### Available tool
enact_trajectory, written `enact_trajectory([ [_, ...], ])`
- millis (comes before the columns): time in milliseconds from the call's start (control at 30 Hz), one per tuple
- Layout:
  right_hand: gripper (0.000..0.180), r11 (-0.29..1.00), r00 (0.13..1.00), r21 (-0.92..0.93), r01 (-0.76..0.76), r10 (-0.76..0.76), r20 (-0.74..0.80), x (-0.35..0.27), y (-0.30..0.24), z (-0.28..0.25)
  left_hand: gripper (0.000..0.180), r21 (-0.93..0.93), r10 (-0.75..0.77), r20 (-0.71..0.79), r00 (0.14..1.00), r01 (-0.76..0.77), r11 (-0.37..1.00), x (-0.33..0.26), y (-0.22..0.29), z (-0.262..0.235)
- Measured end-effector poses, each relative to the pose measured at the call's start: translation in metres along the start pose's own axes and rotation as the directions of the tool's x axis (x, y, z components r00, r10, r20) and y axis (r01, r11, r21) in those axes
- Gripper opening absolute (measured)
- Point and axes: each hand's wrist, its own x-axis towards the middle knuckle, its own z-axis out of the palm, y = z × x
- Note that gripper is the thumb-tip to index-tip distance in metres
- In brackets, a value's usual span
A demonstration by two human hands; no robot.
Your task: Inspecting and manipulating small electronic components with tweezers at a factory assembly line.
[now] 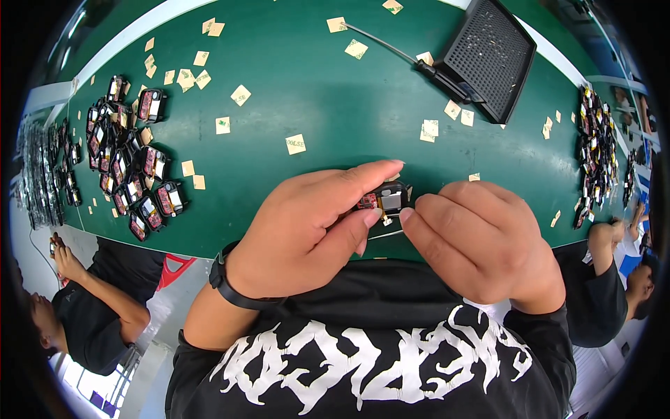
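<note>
Near the table's front edge, my left hand (300, 223) is closed around a small black device housing (393, 198), thumb and fingers at its left side. Inside the open housing show a red circuit board, a silver block and a short yellowish strip below. My right hand (481, 241) is closed at the right side, its thumb and fingertips pressed together by the housing's lower right corner. From those fingertips a thin metal tool (386, 234) sticks out to the left, below the housing. Its grip is hidden by the fingers, so its kind is unclear.
Several similar open housings (120, 164) lie piled at the left of the green table (279, 188), with more heaped at the right (597, 153). A screwdriver (436, 77) rests by a black perforated tray (488, 56). Small paper squares (295, 144) are scattered about. Other people sit on both sides.
</note>
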Motion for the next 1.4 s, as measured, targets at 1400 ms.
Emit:
enact_trajectory([
  [1400, 0.02, 0.973, 1.0, -0.227, 0.031, -0.03, 0.007, 0.033, -0.092, -0.046, 0.059, -0.042, 0.001, 0.126, 0.992, 0.005, 0.999, -0.076, 0.056, -0.018],
])
